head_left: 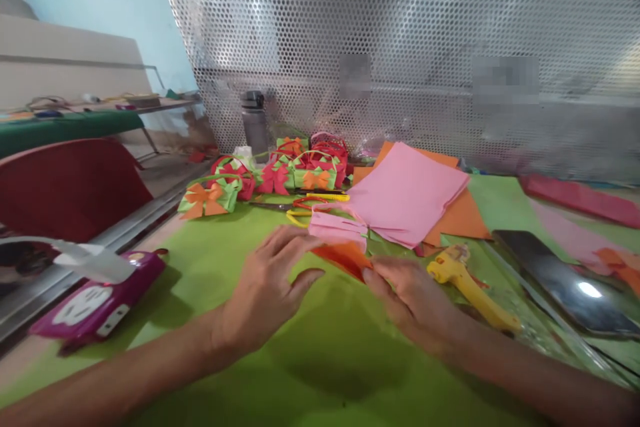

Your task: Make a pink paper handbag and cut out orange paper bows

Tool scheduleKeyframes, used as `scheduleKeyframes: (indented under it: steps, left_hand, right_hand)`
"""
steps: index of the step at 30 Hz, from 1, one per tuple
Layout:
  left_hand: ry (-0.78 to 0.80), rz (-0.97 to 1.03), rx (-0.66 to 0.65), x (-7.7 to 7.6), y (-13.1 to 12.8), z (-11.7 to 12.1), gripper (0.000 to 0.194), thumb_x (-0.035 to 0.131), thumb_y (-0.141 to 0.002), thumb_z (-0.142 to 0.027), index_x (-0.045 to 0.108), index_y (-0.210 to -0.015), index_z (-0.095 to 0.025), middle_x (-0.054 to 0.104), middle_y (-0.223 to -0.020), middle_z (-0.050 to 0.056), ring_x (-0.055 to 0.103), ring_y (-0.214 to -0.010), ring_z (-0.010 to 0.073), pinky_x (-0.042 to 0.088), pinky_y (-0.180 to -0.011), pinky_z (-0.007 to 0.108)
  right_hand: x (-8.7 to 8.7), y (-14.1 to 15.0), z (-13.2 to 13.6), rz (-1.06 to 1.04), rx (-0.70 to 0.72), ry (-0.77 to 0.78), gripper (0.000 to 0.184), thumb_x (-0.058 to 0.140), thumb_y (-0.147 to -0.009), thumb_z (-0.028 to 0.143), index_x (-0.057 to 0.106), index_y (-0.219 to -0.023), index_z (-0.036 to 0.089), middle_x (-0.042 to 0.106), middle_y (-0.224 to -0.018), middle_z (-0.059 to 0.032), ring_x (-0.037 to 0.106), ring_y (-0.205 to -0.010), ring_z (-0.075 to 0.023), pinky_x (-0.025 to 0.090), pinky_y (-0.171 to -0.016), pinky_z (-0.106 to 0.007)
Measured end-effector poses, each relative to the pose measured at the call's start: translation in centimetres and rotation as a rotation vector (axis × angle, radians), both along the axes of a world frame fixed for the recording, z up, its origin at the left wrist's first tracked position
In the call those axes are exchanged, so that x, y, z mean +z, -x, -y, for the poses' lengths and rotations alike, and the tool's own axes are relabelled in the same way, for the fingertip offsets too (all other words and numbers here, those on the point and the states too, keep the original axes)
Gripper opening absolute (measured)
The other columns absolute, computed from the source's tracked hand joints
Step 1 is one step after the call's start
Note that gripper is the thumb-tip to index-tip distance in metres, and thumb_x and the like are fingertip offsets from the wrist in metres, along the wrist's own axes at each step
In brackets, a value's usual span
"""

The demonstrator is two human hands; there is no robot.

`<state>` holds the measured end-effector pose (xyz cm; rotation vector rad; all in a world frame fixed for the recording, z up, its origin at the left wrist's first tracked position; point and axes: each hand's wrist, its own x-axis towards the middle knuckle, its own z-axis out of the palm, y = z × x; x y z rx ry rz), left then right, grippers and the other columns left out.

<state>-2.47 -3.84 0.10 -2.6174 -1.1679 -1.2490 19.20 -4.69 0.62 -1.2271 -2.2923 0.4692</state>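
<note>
A small piece of orange paper, seemingly folded, is held above the green work surface. My right hand pinches its right end between thumb and fingers. On the other side, my left hand has its thumb spread away from its fingers, with the fingertips beside the paper's left edge; whether they touch it I cannot tell. Just behind the orange paper lies a pink paper piece with a strip handle. Scissors with yellow and orange handles rest behind my left hand, near a yellow cutter.
Small paper baskets with bows stand at the back left before a dark bottle. Pink sheets lie on orange ones. Rightward are a yellow glue gun and a phone. A purple power strip holds a white plug at left.
</note>
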Motion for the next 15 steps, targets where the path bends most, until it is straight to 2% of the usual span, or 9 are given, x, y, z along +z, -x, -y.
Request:
scheduleKeyframes:
  steps: [3,7,10,12,15]
  left_hand:
    - [0.003,-0.039,-0.01,-0.6,0.1,0.1,0.02,0.061,-0.078,-0.02,0.054,-0.097,-0.019,0.062,-0.089,0.005,0.056,-0.084,0.0176,0.043,-0.076,0.031]
    - [-0.046,-0.165,-0.042,-0.9,0.6,0.3,0.021,0.059,-0.079,-0.018,0.055,-0.099,-0.018,0.063,-0.086,0.005,0.054,-0.077,0.0177,0.04,-0.07,0.031]
    - [-0.077,-0.292,-0.075,-0.9,0.8,0.7,0.013,0.051,-0.081,-0.011,0.061,-0.086,-0.019,0.061,-0.078,0.005,0.05,-0.069,0.0159,0.037,-0.064,0.03]
    - [-0.099,-0.379,-0.094,-0.9,0.8,1.4,0.018,0.047,-0.082,-0.01,0.061,-0.073,-0.018,0.059,-0.074,0.005,0.047,-0.065,0.0154,0.036,-0.059,0.029]
    - [-0.059,-0.488,-0.158,-1.1,0.4,2.5,0.024,0.042,-0.085,-0.012,0.06,-0.069,-0.016,0.06,-0.073,0.005,0.048,-0.064,0.0162,0.037,-0.054,0.028]
  right_hand:
    - [-0.3,0.1,0.0,0.023,0.022,0.012,0.031,0.031,-0.093,0.025,0.033,-0.062,0.022,0.042,-0.059,0.0018,0.043,-0.056,-0.0142,0.028,-0.056,-0.028]
    - [-0.3,0.3,0.4,0.041,0.068,0.032,0.031,0.031,-0.093,0.024,0.038,-0.063,0.02,0.045,-0.06,0.0016,0.043,-0.056,-0.013,0.03,-0.056,-0.027]
    - [-0.1,0.6,0.6,0.086,0.121,0.037,0.028,0.032,-0.092,0.02,0.046,-0.068,0.019,0.052,-0.067,-0.0008,0.048,-0.063,-0.0139,0.032,-0.06,-0.027]
    - [-0.2,0.7,0.4,0.138,0.079,0.046,0.03,0.033,-0.092,0.021,0.046,-0.065,0.018,0.051,-0.063,0.0001,0.047,-0.059,-0.0131,0.031,-0.057,-0.026]
    - [-1.0,0.7,-0.6,0.261,-0.058,0.033,0.034,0.04,-0.09,0.027,0.043,-0.057,0.019,0.046,-0.053,0.0025,0.043,-0.05,-0.0117,0.026,-0.05,-0.026]
